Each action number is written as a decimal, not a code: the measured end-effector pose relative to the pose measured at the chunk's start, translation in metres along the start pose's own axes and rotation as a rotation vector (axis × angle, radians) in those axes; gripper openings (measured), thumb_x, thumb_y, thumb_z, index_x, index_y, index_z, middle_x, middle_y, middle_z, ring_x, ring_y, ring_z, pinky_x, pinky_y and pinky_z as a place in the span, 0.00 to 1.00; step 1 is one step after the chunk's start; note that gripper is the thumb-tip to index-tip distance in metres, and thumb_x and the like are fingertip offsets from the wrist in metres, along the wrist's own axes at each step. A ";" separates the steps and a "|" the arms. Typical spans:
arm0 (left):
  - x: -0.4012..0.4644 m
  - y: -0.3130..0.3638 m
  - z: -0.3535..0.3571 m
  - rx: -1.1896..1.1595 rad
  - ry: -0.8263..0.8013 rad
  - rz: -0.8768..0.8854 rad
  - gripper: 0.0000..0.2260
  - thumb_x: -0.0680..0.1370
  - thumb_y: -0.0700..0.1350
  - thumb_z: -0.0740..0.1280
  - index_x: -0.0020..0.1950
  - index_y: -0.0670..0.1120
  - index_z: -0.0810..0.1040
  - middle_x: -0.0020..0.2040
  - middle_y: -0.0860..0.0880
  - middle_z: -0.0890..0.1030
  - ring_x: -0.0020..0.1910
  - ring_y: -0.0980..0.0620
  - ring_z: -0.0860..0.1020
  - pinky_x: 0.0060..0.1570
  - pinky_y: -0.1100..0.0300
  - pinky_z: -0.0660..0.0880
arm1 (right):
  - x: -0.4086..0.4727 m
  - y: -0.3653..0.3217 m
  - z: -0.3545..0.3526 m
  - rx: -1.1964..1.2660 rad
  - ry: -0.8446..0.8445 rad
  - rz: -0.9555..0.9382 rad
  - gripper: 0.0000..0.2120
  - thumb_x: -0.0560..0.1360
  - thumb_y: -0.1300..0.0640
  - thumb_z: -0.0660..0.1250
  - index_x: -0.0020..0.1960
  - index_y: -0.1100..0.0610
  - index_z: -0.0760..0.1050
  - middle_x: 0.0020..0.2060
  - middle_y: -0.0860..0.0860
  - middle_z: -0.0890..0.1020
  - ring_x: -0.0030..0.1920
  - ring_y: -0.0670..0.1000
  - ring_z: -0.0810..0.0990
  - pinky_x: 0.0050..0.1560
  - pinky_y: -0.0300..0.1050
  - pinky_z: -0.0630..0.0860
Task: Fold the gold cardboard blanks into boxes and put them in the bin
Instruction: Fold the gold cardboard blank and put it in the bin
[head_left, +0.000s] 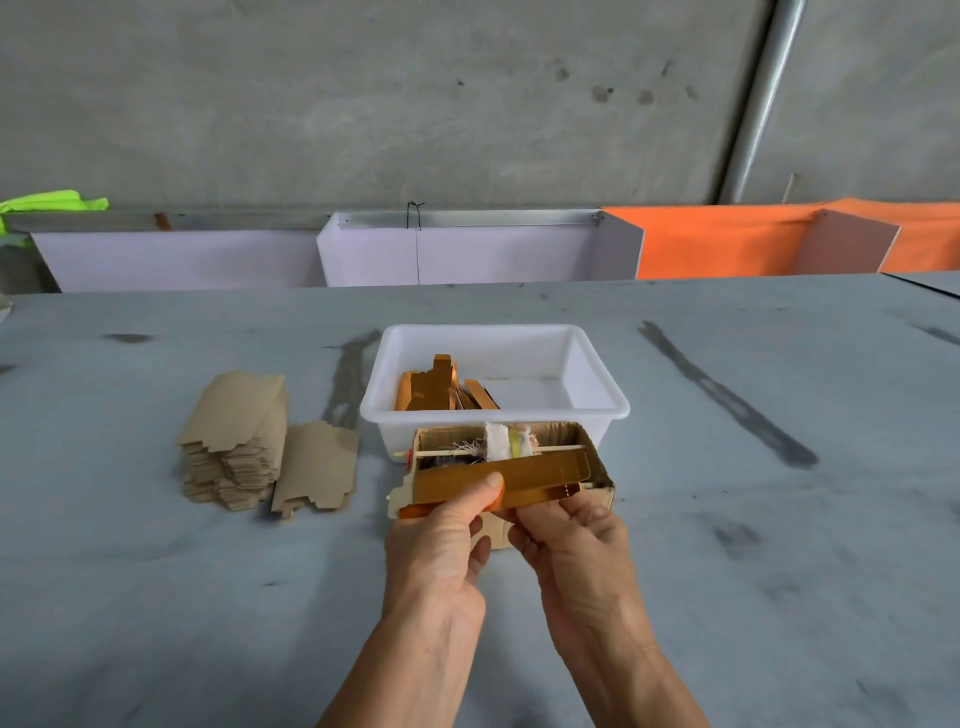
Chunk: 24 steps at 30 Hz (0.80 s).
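We can read no brand, label or writing on anything here; the cardboard faces are plain.

We take the white bin (597, 410) on the grey counter (156, 597) as our landmark. Just in front of its near wall our two hands hold a gold blank (540, 475), partly folded, its shiny face turned up and its length running left to right. Our left hand (441, 545) pinches it, thumb pressed on the gold top near the left half and fingers curled beneath. Our right hand (576, 540) grips the near lower edge from the right, fingers curled under the card, where a plain brown flap shows between the hands.

Directly behind the blank, and touching the bin's near wall as far as we can tell, sits an open brown cardboard box (566, 434) with a thin wooden stick (561, 448) laid across it and a frayed strip of white cloth (500, 441) draped over the stick. This box stands between our hands and the bin.

Inside the bin, in its left half, lie several folded gold boxes (431, 387), one standing upright.

To the left of the bin, a stack of flat blanks (234, 441) lies brown side up, with one loose blank (317, 465) between the stack and the bin.

Beyond the bin, white panels (467, 254) and an orange sheet (727, 241) line the counter's far edge under a concrete wall (363, 104).
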<state>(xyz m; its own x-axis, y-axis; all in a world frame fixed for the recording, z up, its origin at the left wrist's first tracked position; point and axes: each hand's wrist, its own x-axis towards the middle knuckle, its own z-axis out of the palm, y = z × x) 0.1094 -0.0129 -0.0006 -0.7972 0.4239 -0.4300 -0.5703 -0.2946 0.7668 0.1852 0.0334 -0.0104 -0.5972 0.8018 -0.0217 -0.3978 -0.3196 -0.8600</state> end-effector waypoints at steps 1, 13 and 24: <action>0.001 -0.001 -0.001 -0.002 0.013 0.005 0.15 0.65 0.36 0.77 0.48 0.45 0.77 0.45 0.45 0.80 0.40 0.50 0.76 0.34 0.58 0.72 | 0.000 0.001 -0.002 0.031 -0.011 0.041 0.14 0.72 0.72 0.63 0.38 0.58 0.82 0.35 0.53 0.84 0.37 0.49 0.81 0.39 0.40 0.74; 0.004 -0.009 -0.008 0.041 -0.109 -0.088 0.16 0.63 0.44 0.76 0.48 0.44 0.78 0.41 0.45 0.81 0.41 0.49 0.78 0.36 0.56 0.73 | 0.001 0.003 0.014 0.247 0.219 0.260 0.12 0.73 0.67 0.67 0.34 0.56 0.81 0.32 0.53 0.83 0.31 0.47 0.80 0.39 0.42 0.71; 0.001 -0.018 -0.011 0.068 -0.039 0.064 0.05 0.69 0.37 0.74 0.38 0.43 0.79 0.34 0.47 0.81 0.36 0.50 0.77 0.40 0.58 0.72 | 0.004 0.003 0.001 0.180 0.182 0.359 0.02 0.70 0.61 0.70 0.40 0.56 0.78 0.43 0.54 0.84 0.47 0.50 0.80 0.49 0.45 0.70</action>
<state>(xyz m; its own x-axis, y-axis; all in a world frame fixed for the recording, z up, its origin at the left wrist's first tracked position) 0.1170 -0.0170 -0.0202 -0.8223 0.4395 -0.3616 -0.5028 -0.2634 0.8233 0.1808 0.0350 -0.0126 -0.5934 0.6945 -0.4069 -0.3119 -0.6645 -0.6791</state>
